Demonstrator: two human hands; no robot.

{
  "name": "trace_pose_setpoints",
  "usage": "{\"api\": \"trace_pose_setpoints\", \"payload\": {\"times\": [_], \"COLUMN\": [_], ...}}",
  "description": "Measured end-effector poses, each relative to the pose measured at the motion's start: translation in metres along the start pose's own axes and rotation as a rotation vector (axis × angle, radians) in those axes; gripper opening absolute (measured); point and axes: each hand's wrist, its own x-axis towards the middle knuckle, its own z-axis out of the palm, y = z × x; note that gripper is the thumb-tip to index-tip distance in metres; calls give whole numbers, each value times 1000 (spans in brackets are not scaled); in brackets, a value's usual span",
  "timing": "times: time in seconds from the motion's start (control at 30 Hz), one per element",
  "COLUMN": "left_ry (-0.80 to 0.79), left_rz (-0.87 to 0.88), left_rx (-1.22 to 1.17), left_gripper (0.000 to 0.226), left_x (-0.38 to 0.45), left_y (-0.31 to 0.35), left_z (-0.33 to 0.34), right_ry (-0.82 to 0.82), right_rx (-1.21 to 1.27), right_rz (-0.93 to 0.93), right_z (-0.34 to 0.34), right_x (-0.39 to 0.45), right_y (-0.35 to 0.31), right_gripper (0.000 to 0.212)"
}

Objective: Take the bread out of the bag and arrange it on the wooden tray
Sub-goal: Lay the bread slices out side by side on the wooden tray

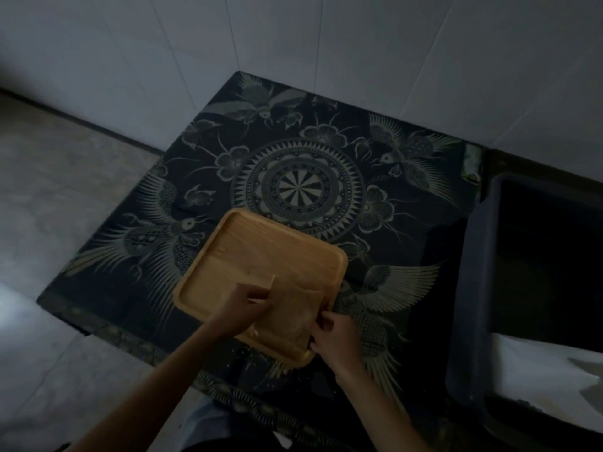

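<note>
A square wooden tray (248, 252) lies on a dark patterned cloth. A clear plastic bag (293, 308) with pale bread inside rests on the tray's near right part. My left hand (239, 305) pinches the bag's upper left edge. At the bag's right side, near the tray's rim, my right hand (336, 337) grips the plastic. Dim light blurs the bread inside the bag, so I cannot make out single slices.
The cloth (326, 151) with bird and mandala prints covers a small table in a white wall corner. A dark bin (483, 288) stands right of the table. Pale floor tiles lie to the left.
</note>
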Motion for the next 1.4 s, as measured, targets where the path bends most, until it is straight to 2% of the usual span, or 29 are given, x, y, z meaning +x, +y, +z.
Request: {"api": "trace_pose_setpoints", "payload": {"times": [0.13, 0.23, 0.3, 0.37, 0.43, 0.5, 0.67, 0.93, 1.03, 1.13, 1.2, 1.3, 1.4], "left_ry": [28, 3, -40, -87, -112, -122, -137, -80, -43, -41, -49, -77, -75], "left_rz": [11, -21, -93, -140, -146, -132, -79, -40, -33, -24, -15, -12, 32], "left_rx": [26, -70, -180, -278, -350, -361, -308, -187, -98, 7, 87, 169, 252], "left_gripper": [32, 20, 11, 13, 17, 19, 27, 27, 25, 27, 27, 24, 25], "left_x": [1, 6, 8, 9, 11, 13, 19, 34, 43, 53, 58, 62, 63], "left_y": [0, 2, 4, 5, 5, 5, 7, -7, -19, -32, -39, -45, -49], "left_z": [1, 4, 3, -1, -10, -23, -60, -121, -139, -152, -159, -166, -169], "right_ry": [47, 122, 168, 181, 203, 233, 258, 221, 189, 167, 159, 152, 146], "right_rx": [-18, 29, 82, 149, 176, 175, 147, 108, -22, -148, -209, -207, -196], "right_rz": [-7, 21, 42, 80, 96, 97, 81, 113, 90, 103, 90, 65, 103], "right_z": [3, 6, 7, 10, 13, 20, 47, 101, 121, 140, 151, 164, 172], "right_x": [-2, -3, -5, -8, -9, -10, -4, 13, 18, 22, 24, 25, 26], "right_y": [-1, -3, -5, -7, -11, -19, -44, -77, -84, -88, -88, -84, -80], "right_gripper": [15, 5, 8, 10, 20, 13, 16, 14, 9, 19, 16, 11, 21]}}
